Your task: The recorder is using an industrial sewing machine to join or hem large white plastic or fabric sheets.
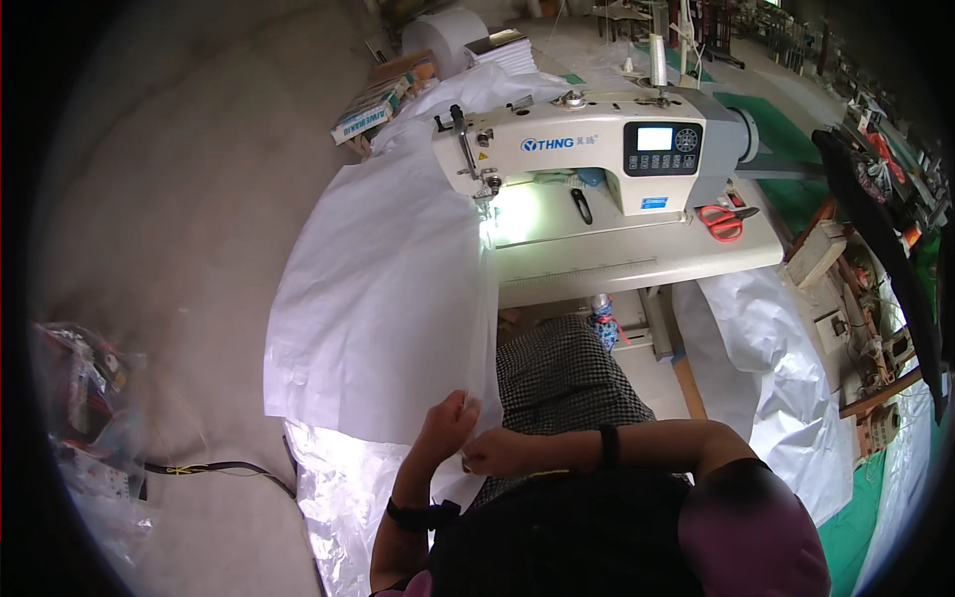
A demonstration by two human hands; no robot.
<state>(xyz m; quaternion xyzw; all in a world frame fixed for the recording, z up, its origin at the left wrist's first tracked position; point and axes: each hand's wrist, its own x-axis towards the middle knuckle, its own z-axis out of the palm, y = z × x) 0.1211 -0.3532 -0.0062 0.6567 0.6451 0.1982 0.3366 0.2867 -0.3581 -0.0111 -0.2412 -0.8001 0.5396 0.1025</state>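
Aligning the white sheet (378,298), seemingly, we clamp its edge with our left hand (444,430) at lower centre, cannot tell our right hand (502,453) grip, and next need even tension.

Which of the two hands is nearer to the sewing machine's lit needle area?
The left hand, by the white sheet: it is higher in the picture. The right hand lies lower and to its right, farther from the sewing machine.

The sheet (383,298) looks smooth and matt from here; the film (786,363), glossy, creased plastic; the scissors (723,225), plastic-handled; the garment (569,370), matt cloth.
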